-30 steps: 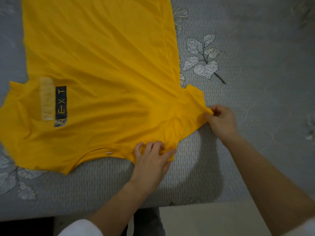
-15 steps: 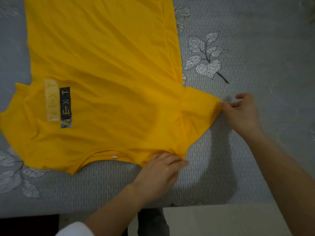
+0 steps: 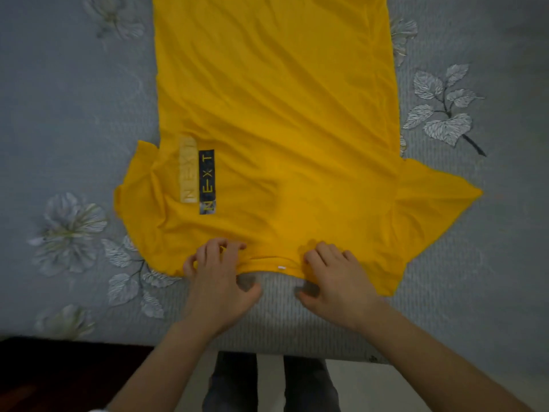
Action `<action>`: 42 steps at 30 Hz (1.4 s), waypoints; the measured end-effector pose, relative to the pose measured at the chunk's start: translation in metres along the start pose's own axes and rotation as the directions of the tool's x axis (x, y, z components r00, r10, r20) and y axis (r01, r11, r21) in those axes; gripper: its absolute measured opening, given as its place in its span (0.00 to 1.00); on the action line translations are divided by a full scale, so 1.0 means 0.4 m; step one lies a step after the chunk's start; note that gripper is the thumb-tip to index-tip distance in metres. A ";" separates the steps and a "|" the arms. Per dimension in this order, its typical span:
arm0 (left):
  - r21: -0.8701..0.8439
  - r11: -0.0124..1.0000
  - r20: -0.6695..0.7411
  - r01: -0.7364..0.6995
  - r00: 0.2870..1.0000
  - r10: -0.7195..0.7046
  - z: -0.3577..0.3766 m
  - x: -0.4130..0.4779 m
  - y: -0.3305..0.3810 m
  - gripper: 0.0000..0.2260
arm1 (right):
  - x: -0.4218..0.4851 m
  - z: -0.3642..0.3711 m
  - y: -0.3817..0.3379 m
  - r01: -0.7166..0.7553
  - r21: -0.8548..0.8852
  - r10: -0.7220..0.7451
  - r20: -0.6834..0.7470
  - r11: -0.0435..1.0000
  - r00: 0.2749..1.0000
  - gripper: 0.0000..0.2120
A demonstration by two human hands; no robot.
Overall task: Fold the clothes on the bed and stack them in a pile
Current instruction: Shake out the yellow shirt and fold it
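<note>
Left grip (image 3: pixel 219 281), right grip (image 3: pixel 335 283) pinching shirt (image 3: pixel 267 114)

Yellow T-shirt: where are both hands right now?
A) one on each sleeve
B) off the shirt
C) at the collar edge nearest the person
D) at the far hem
C: the left hand and right hand both touch the yellow T-shirt on either side of its collar.

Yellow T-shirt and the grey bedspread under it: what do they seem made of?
The yellow T-shirt looks like thin, matte knit fabric, probably cotton jersey: it lies in soft creases without shine. The grey bedspread looks like matte textile with fine ribbed lines and printed leaves; its fibre cannot be told.
</note>
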State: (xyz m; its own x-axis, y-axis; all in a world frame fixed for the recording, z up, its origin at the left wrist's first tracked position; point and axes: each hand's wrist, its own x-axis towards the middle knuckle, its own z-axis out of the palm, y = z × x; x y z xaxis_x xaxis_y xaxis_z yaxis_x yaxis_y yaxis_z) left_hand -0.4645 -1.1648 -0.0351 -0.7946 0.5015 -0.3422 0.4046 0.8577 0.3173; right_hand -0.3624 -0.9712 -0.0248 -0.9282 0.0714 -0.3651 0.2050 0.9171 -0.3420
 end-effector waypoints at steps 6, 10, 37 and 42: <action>0.105 0.968 0.104 -0.228 0.970 0.218 -0.040 0.031 -0.099 0.07 | 0.008 -0.007 -0.021 -0.050 -0.263 0.085 0.124 0.964 0.989 0.20; 0.079 0.980 0.383 -0.183 0.913 0.139 -0.088 0.096 -0.088 0.08 | 0.002 -0.049 0.024 -0.131 -0.202 0.202 0.387 0.971 0.900 0.11; -0.941 -0.090 0.327 0.325 0.813 -0.482 -0.298 0.222 -0.531 0.02 | 0.354 0.075 -0.223 -0.161 -0.092 0.162 0.001 0.983 0.987 0.33; -0.897 0.258 0.115 0.360 0.751 -0.650 -0.254 0.187 -0.560 0.05 | 0.357 0.085 -0.221 -0.168 -0.088 0.169 -0.004 0.982 0.986 0.33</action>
State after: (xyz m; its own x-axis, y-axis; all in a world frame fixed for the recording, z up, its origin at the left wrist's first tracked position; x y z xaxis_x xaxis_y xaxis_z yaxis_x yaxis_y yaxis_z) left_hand -0.6606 -1.3311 -0.0420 -0.8078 -0.1675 -0.5651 -0.5878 0.2997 0.7514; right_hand -0.5025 -1.0552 -0.0762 -0.8817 0.2266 -0.4138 0.3302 0.9229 -0.1981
